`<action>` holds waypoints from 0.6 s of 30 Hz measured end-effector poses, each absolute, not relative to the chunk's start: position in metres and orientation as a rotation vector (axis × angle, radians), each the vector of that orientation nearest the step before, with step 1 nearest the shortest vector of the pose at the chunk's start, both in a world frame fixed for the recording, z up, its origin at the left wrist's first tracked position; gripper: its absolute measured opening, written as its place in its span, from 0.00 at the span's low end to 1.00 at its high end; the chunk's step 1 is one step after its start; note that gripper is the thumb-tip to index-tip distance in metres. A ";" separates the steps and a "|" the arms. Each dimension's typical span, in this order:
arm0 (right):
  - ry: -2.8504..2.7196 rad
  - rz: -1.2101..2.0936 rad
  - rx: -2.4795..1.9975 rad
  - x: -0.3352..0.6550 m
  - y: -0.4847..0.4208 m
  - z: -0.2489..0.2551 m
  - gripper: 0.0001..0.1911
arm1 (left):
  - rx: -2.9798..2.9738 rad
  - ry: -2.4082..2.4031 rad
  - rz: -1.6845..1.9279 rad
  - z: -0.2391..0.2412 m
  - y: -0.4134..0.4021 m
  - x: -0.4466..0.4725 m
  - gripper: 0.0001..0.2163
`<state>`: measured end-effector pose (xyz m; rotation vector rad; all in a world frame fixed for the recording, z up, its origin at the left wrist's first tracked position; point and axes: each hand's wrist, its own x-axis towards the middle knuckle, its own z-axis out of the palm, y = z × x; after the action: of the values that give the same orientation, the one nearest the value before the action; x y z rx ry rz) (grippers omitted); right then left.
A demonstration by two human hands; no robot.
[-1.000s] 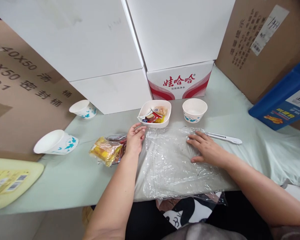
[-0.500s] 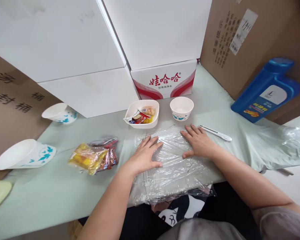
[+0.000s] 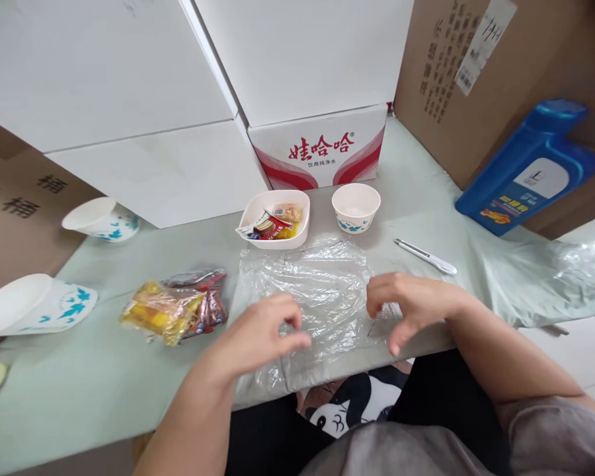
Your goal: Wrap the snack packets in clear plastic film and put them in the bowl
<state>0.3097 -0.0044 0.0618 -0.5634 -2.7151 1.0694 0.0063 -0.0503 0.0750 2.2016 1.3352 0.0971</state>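
A crinkled clear plastic sheet (image 3: 322,291) lies on the green-grey covered table in front of me. Over its left part is my left hand (image 3: 262,330), its fingers curled but thumb apart, with nothing seen in it. My right hand (image 3: 411,304) hovers by the sheet's right edge, fingers bent and thumb spread away, holding nothing visible. Just beyond the sheet stand a white square bowl (image 3: 272,245) with food packets (image 3: 275,225) in it and a small paper bowl (image 3: 356,208) with a blue leaf print. Right of these lies a white utility knife (image 3: 425,256).
Plastic-wrapped snack packets (image 3: 171,307) lie to the left. Two paper bowls (image 3: 69,307) rest tilted farther left. A blue bottle (image 3: 525,168) leans against a cardboard box (image 3: 476,86) at the right. White boxes (image 3: 322,155) form a wall at the back.
Both hands have lifted off the plastic sheet and drawn back toward me. Their spread fingers have curled. The sheet's near edge no longer hangs over the table edge as far.
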 end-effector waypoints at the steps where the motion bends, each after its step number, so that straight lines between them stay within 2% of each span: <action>1: -2.823 1.114 -0.543 0.307 -0.010 0.062 0.24 | 2.163 1.213 -0.053 0.078 -0.058 0.010 0.10; 3: -2.992 1.046 -0.618 0.303 -0.020 0.061 0.18 | 2.144 1.149 -0.256 0.078 -0.069 0.019 0.13; 6: -3.060 0.891 -0.762 0.301 -0.027 0.060 0.02 | 2.221 1.260 -0.343 0.072 -0.077 0.027 0.13; 9: -2.996 0.969 -0.732 0.309 -0.023 0.063 0.07 | 2.286 1.318 -0.378 0.066 -0.078 0.029 0.08; 11: -2.905 1.086 -0.651 0.317 -0.019 0.069 0.06 | 2.318 1.336 -0.404 0.066 -0.080 0.028 0.04; 18: -2.702 1.694 -0.561 0.341 -0.016 0.083 0.05 | 2.124 1.070 -0.231 0.089 -0.087 0.011 0.07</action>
<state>0.3406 -0.0156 0.0829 -0.5613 -2.7020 1.6945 0.0109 -0.0869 0.0893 2.1243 1.0696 -0.2313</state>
